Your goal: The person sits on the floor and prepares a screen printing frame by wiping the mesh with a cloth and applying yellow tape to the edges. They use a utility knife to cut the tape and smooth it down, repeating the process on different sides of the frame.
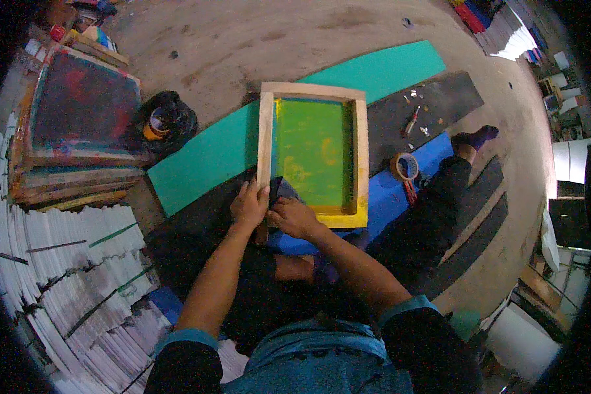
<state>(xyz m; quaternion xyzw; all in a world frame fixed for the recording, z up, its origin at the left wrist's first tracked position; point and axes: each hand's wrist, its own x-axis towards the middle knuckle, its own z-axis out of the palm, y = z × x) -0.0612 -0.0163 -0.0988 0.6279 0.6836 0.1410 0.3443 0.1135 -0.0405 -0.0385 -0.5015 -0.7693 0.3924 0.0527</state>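
While a person sits on a bare, stained floor (pixel 223 62), legs spread, a wooden frame (pixel 266 138) stretched with green mesh (pixel 314 154) lies in front of them, its lower edge smeared yellow. The left hand (pixel 249 205) touches the frame's left rail near its lower corner; whether it grips cannot be told. The right hand (pixel 293 218), just beside it, is closed around a dark cloth (pixel 284 190) at the same corner.

Under and around the frame, long flat strips run slantwise: a teal strip (pixel 203 157) reaching out past its upper end, a black strip (pixel 456 98) showing to its right, and a blue strip (pixel 377 197) nearer the person. Right of the frame, a roll of tape (pixel 396 167) stands near a small red-handled tool (pixel 412 122) and pale scraps (pixel 425 131). Farther right rests the person's foot (pixel 477 136) in a dark sock.

Left of the frame sits a black plastic bag (pixel 180 111) around an orange container (pixel 155 130), and beyond it a pile of used frames (pixel 82 161), the top one stained red. Below that pile, white paper bundles (pixel 98 244) fill the lower left. Well to the frame's right, white sheets (pixel 571 164) and boards line the room's edge.
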